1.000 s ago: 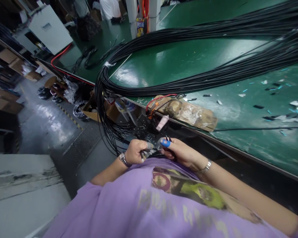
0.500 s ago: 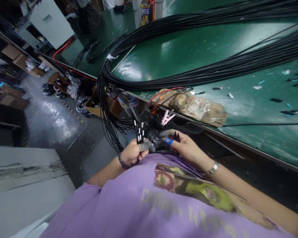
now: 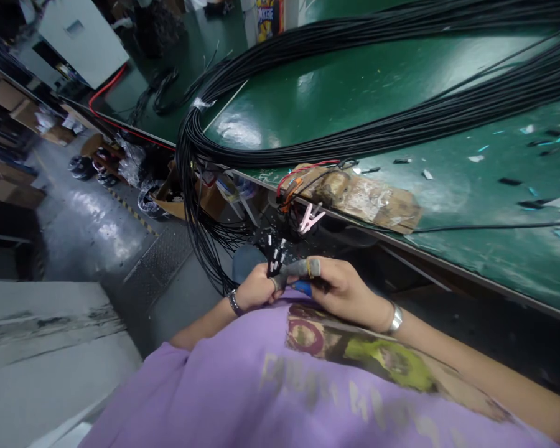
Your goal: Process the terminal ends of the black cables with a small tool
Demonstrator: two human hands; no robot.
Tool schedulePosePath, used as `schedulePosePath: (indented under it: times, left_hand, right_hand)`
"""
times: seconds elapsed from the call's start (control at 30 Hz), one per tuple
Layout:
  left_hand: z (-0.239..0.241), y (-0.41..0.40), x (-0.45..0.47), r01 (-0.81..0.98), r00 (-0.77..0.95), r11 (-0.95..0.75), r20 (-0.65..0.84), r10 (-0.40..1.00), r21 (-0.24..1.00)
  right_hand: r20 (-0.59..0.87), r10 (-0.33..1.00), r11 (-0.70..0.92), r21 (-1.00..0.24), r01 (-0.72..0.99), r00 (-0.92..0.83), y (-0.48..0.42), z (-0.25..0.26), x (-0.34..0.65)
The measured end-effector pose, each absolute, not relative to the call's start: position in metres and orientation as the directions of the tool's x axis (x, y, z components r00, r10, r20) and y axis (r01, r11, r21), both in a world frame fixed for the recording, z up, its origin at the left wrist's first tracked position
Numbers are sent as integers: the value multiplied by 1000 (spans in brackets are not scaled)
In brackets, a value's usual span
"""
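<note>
My left hand (image 3: 254,291) is closed round a small bunch of black cable ends (image 3: 274,251) with white tips that stand up out of the fist. My right hand (image 3: 340,289) meets it from the right, fingers curled, its grey-taped forefinger and blue-capped thumb pinching at the same cable ends. Both hands are held close above my purple shirt, just below the bench edge. A thick bundle of black cables (image 3: 354,93) sweeps across the green bench (image 3: 336,118) and hangs over its left edge toward my hands.
A taped brown fixture (image 3: 364,199) with red wires and a pink clip (image 3: 309,218) sits on the bench edge above my hands. Small scraps litter the bench at right. Cardboard boxes and bags lie on the floor at left; a white cabinet (image 3: 81,37) stands far left.
My left hand has turned the cable ends upright so their white tips show. My right hand has closed in on them, the blue-capped thumb now tucked under the forefinger.
</note>
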State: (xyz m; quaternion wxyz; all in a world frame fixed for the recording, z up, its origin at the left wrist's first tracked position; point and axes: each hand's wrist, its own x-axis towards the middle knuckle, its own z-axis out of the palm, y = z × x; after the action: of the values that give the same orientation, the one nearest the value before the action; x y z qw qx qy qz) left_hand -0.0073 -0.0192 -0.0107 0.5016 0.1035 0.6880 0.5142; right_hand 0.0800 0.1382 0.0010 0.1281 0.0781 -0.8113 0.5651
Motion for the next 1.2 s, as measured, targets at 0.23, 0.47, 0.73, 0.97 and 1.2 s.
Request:
schedulePosePath:
  times: [0.23, 0.47, 0.73, 0.97, 1.2]
  left_hand:
    - [-14, -18, -17, -379, -551, 249, -434, 713, 891]
    - [-19, -14, -7, -6, -779, 218, -141, 611, 976]
    - [-28, -19, -4, 161, -832, 316, -44, 553, 935]
    - [-23, -17, -3, 53, -806, 400, -197, 558, 915]
    - [-21, -16, -3, 166, -822, 409, -103, 560, 897]
  right_hand:
    - [-29, 320, 164, -983, 86, -947, 144, -8, 88]
    - [-33, 83, 524, -849, 72, -996, 145, -5, 94]
    - [-71, 120, 367, -923, 110, -990, 138, -4, 90]
    - [-51, 120, 334, -938, 89, -991, 137, -6, 89]
    - [-59, 113, 300, -949, 91, -992, 138, -8, 88]
